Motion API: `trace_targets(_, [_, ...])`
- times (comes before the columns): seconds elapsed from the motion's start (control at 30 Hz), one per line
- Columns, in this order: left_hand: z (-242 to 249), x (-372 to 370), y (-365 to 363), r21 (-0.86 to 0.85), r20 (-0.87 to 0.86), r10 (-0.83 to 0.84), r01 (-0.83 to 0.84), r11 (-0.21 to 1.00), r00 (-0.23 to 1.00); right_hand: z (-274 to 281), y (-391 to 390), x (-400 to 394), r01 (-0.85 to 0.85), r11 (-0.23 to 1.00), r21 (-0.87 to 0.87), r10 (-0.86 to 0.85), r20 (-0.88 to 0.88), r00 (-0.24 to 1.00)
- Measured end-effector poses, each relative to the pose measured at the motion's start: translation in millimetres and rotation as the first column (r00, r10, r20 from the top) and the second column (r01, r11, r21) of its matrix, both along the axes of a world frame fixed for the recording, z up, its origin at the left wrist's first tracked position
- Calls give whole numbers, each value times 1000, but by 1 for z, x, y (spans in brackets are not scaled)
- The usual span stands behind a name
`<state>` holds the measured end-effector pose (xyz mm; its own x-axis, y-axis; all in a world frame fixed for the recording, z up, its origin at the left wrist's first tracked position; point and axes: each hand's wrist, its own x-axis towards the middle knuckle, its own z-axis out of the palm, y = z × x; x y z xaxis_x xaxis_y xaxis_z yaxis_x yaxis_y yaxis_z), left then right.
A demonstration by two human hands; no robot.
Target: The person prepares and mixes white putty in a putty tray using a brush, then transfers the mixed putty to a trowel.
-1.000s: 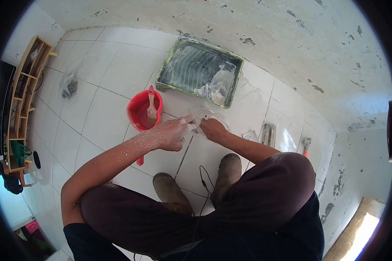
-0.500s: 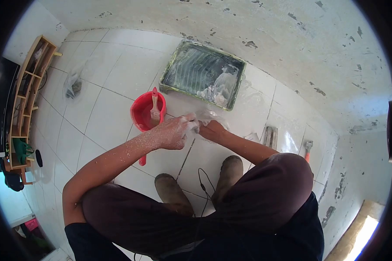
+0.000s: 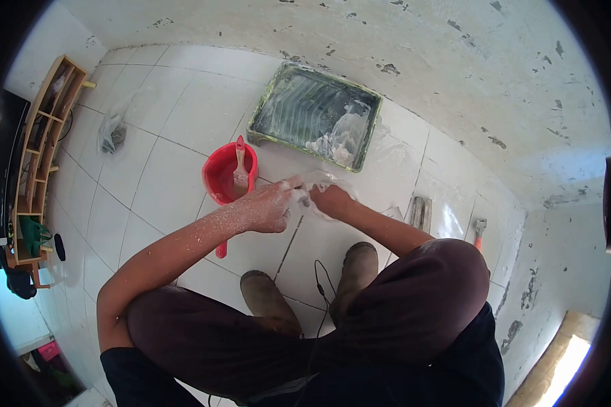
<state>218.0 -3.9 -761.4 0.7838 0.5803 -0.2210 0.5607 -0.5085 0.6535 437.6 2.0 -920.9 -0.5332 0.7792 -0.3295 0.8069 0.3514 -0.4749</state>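
My left hand [image 3: 273, 205], dusted with white powder, is closed with its fingers on a clear plastic bag [image 3: 336, 182]. Close beside it, my right hand [image 3: 331, 201] also grips the bag, and the two hands nearly meet. White residue clings to the left fingers; the bag's contents are hard to make out. Just beyond my left hand stands a red plastic dipper [image 3: 214, 178], its handle pointing towards me, with a paintbrush [image 3: 240, 166] leaning inside. Farther off lies a dark paint tray [image 3: 299, 102] with a ribbed slope and white paste at its right end.
On the tiles to the right are a trowel [image 3: 421, 214] and a scraper with an orange handle [image 3: 479, 232]. Another plastic bag [image 3: 113, 134] with something dark inside lies left. A wooden shelf [image 3: 39, 152] stands at the far left. A cable [image 3: 321, 288] hangs between my boots [image 3: 358, 271].
The plastic bag shows slightly differently around my fingers, and the cable has swung a little. My hands stay nearly in place; dipper, brush and tray have not moved.
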Motion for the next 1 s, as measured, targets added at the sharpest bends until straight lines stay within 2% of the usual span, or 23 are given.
trace_targets(0.07, [0,-1,0,17,-12,13,-13,1000,1000,-13,13,6,-39,998,57,39,-2,999])
trace_targets(0.13, [0,0,1,35,-24,26,-25,999,999,-16,26,15,-85,958,273,153,-240,959])
trace_targets(0.17, [0,1,1,16,-32,52,-51,999,998,-11,31,15,-88,958,272,156,-239,958])
trace_targets(0.23, [3,2,1,-1,-40,82,-82,997,996,16,38,16,-85,991,104,108,-248,963])
trace_targets(0.27, [7,3,1,3,-82,99,-99,995,992,29,41,17,-89,991,104,112,-246,963])
trace_targets(0.33, [7,4,2,6,-121,116,-116,993,986,55,45,21,8,985,-175,-56,-270,961])
trace_targets(0.4, [5,3,4,77,-115,71,-63,995,991,76,49,26,19,987,-160,-62,-265,962])
trace_targets(0.47, [6,3,4,73,-92,69,-63,995,993,95,54,33,30,989,-146,-68,-262,963])
trace_targets(0.53, [6,3,4,68,-70,67,-62,996,995,111,63,44,7,988,-152,-66,-384,921])
trace_targets(0.57, [5,2,4,62,-69,63,-59,996,996,120,68,49,7,988,-152,-66,-383,921])
trace_targets(0.63, [5,3,4,56,-68,60,-56,997,996,134,81,58,128,967,-219,-192,-306,932])
trace_targets(0.67, [5,4,4,13,-106,82,-81,997,991,134,85,63,127,967,-219,-192,-306,933])
trace_targets(0.7, [6,4,3,-29,-145,104,-109,994,984,135,90,67,197,955,-221,-263,-327,908])
trace_targets(0.73, [7,3,3,-28,-144,106,-111,993,984,135,96,72,265,938,-223,-331,-347,878])
trace_targets(0.77, [9,3,3,-8,-123,93,-94,996,988,130,104,77,264,939,-222,-329,-344,879])
trace_targets(0.87, [1,-2,4,-3,-80,71,-72,997,994,81,123,86,316,933,-172,-352,-261,899])
trace_targets(0.93, [-4,-4,3,-21,-62,64,-65,998,996,42,129,88,344,937,55,-331,-162,930])
trace_targets(1.0, [-5,-6,0,5,-48,63,-62,998,997,24,126,86,301,950,83,-288,-145,947])
